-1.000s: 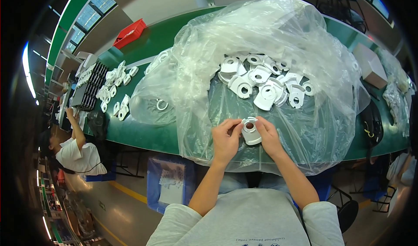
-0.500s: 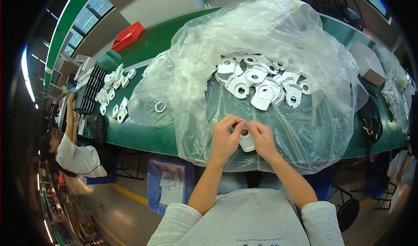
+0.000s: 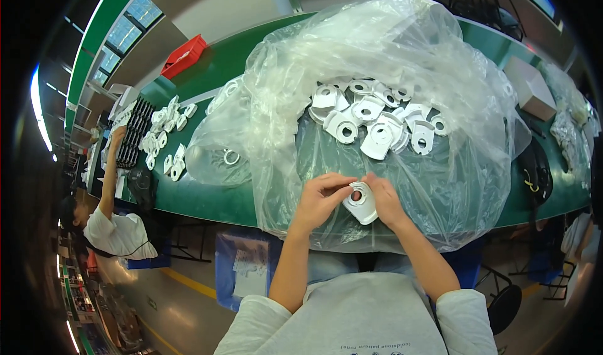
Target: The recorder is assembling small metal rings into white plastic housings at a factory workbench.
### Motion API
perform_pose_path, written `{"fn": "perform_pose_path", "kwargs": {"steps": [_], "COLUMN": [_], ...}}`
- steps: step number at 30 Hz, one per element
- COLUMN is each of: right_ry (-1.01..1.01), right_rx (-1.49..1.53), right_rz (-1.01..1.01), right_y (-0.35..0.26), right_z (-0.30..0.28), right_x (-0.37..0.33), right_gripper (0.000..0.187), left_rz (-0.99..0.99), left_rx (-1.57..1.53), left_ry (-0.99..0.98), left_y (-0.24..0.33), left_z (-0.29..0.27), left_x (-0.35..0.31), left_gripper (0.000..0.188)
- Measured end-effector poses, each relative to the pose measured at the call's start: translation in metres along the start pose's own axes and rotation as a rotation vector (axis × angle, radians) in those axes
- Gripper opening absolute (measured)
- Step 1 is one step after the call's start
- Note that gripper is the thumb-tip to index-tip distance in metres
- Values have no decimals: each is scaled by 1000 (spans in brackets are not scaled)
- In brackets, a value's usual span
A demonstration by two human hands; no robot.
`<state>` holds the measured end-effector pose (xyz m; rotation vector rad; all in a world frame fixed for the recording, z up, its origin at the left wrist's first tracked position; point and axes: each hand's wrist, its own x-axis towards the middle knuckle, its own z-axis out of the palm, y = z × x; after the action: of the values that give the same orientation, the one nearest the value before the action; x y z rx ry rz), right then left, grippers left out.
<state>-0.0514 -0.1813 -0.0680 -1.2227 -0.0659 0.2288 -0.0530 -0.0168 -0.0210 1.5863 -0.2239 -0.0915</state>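
Note:
A white plastic part (image 3: 362, 213) with a ringed round hole at one end and a broad rounded tab is held up over the near edge of the green table. My right hand (image 3: 387, 202) grips its right side, fingers partly behind it. At the upper left rim, beside the hole, the thumb and fingers of my left hand (image 3: 318, 200) close on the part. Beyond my hands, a heap of similar white parts (image 3: 368, 109) lies in the mouth of a large clear plastic bag (image 3: 276, 104), which spreads toward me under my hands.
A red tray (image 3: 184, 56) stands at the far left. More white parts (image 3: 164, 124) lie near black stacked trays (image 3: 134, 135), where a co-worker (image 3: 116, 229) reaches out. A blue bin (image 3: 224, 270) is below the table edge; a white box (image 3: 531, 88) sits at right.
The white part has turned and tilted, so more of its face and hole shows. My hands have come slightly nearer to me, the left one more opened out. The co-worker's arm has reached farther.

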Motion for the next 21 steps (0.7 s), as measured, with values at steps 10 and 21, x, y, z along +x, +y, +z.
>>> {"fn": "perform_pose_path", "kwargs": {"steps": [10,21], "right_ry": [-155,-122], "right_rx": [-244,-654], "right_rz": [14,-279], "right_y": [-14,-59], "right_z": [-4,2], "right_x": [1,-13], "right_gripper": [47,31], "left_rz": [288,92], "left_rx": [447,321], "left_ry": [-86,35], "left_y": [11,33], "left_z": [-7,1], "left_x": [-2,-15], "left_gripper": [13,11]}}
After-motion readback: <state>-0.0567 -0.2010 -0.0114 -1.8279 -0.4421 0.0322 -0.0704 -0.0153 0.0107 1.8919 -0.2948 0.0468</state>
